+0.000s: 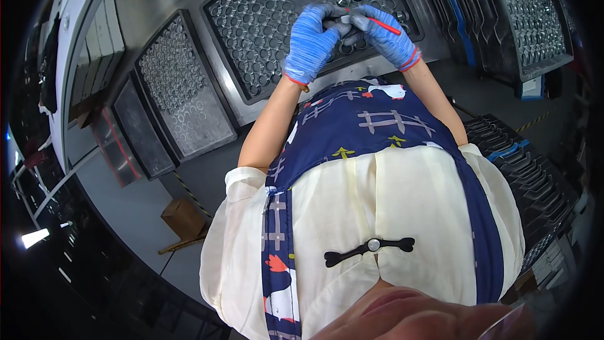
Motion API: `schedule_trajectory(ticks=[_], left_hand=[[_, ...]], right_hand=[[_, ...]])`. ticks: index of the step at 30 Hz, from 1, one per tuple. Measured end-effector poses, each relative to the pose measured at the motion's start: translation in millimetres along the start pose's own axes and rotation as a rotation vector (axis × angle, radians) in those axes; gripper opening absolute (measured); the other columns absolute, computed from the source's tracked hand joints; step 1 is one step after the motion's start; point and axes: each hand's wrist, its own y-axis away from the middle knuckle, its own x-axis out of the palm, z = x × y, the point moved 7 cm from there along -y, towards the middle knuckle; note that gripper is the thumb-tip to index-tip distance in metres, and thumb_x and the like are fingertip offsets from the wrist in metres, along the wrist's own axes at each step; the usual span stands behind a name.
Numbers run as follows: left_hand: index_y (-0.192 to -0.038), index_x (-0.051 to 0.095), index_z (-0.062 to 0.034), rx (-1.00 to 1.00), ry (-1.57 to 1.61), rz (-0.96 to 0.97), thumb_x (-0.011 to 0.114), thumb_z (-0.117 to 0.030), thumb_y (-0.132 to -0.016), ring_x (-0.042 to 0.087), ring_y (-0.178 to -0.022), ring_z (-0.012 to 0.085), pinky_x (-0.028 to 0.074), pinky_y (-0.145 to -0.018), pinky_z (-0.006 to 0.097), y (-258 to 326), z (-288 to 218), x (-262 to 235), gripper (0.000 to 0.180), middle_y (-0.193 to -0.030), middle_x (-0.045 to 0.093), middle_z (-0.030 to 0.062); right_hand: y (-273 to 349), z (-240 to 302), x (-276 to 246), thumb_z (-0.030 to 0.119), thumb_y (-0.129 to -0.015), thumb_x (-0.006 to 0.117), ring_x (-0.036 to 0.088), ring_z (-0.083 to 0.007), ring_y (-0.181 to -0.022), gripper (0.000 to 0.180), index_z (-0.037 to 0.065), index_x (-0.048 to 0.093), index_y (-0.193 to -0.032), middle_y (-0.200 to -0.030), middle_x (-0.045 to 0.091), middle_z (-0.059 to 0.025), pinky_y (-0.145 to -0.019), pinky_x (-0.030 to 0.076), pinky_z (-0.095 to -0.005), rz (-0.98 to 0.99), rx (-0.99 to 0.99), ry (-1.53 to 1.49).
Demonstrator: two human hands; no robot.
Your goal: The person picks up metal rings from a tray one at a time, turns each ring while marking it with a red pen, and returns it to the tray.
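Observation:
Both my hands wear blue knit gloves with grey fingertips and red cuffs, and they meet over the near part of a black tray (259,98) of metal rings (272,25). My right hand (389,41) is closed on a thin red pen-like tool (386,26), whose back end sticks out past the knuckles to the right. My left hand (311,41) has its thumb and fingers pinched together close to the tool's front end. Whatever lies between those fingertips is small and mostly hidden by the gloves.
To the left, another black tray (207,141) carries many small rings, beside a darker tray (139,132). At right stand stacked black trays (465,12) and a ring-filled tray (531,16). More stacked trays (522,164) sit lower right. A cardboard box (183,219) rests on the floor.

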Motion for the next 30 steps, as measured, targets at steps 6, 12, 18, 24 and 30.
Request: schedule_trajectory(ticks=[6,12,18,24,30], left_hand=[[-0.101,0.059,0.0026,-0.065,0.142,-0.004,0.066,-0.001,-0.078,0.059,-0.081,0.0119,0.05,-0.074,0.025,8,-8,-3,0.024,-0.094,0.063,0.0087],[-0.099,0.06,-0.0015,0.069,-0.057,-0.102,0.067,-0.002,-0.075,0.06,-0.077,0.0162,0.049,-0.072,0.027,18,-30,-5,0.025,-0.09,0.059,0.0075],[-0.104,0.06,-0.0026,0.213,-0.185,-0.147,0.066,0.0,-0.076,0.058,-0.08,0.0149,0.049,-0.073,0.027,21,-40,-7,0.029,-0.09,0.058,0.0067],[-0.103,0.06,-0.0012,-0.124,0.348,-0.081,0.067,0.0,-0.075,0.06,-0.084,0.0154,0.049,-0.075,0.026,21,-19,-5,0.029,-0.095,0.057,0.0085],[-0.105,0.059,-0.0006,0.12,-0.089,-0.107,0.069,-0.001,-0.074,0.06,-0.084,0.015,0.049,-0.076,0.026,23,-38,-8,0.032,-0.097,0.057,0.0083]], right_hand=[[9,5,6,0.028,-0.089,0.058,0.062,-0.0136,-0.087,0.035,-0.001,0.058,-0.109,-0.09,0.063,-0.0075,-0.07,0.051,-0.0251,0.053,0.03,-0.357],[7,25,7,0.028,-0.09,0.057,0.06,-0.0109,-0.082,0.032,0.001,0.059,-0.109,-0.09,0.063,-0.0054,-0.069,0.049,-0.0242,0.043,-0.132,0.169],[11,21,8,0.025,-0.091,0.056,0.06,-0.0102,-0.084,0.031,0.002,0.058,-0.111,-0.093,0.063,-0.0047,-0.071,0.05,-0.0231,0.06,-0.091,0.064],[13,16,8,0.025,-0.091,0.056,0.059,-0.0084,-0.083,0.031,0.003,0.058,-0.113,-0.093,0.062,-0.0038,-0.073,0.048,-0.0225,0.035,-0.049,-0.086],[19,27,13,0.024,-0.091,0.056,0.059,-0.0084,-0.084,0.031,0.003,0.058,-0.113,-0.093,0.063,-0.0042,-0.073,0.048,-0.0225,0.022,-0.124,0.07]])
